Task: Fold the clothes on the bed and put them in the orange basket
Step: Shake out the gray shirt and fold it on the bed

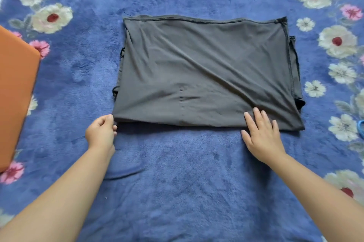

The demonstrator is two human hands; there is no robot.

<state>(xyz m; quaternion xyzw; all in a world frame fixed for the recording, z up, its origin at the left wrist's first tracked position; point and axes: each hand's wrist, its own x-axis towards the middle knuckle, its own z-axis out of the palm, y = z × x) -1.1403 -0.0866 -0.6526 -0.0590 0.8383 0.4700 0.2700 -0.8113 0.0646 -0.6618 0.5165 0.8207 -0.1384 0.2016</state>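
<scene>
While there is only the head view to go on, it shows the job plainly enough: a dark grey garment (204,72) lies flat on the blue flowered blanket (177,182) that covers the bed, roughly in the middle of the picture and already doubled into a broad rectangle.

The left hand (101,132) sits at the near left corner, its fingers curled in and pinching the folded edge there. By my reading it holds that corner so the layers stay lined up. The right hand (262,133) lies with fingers straight and slightly spread, flat on the cloth near the near right corner, apparently pressing the fabric down or smoothing it so it does not slide on the plush surface. A long diagonal crease runs from the upper left towards that hand, which suggests the top layer is not yet smooth.

The garment's long axis runs left to right across the bed. Its stitched hem lies along the far edge, and the fold faces the person. Extra layers peek out on the right side.

The orange basket (15,94) stands at the left edge of the frame, well apart from the garment, only partly in view. Its inside cannot be seen.
</scene>
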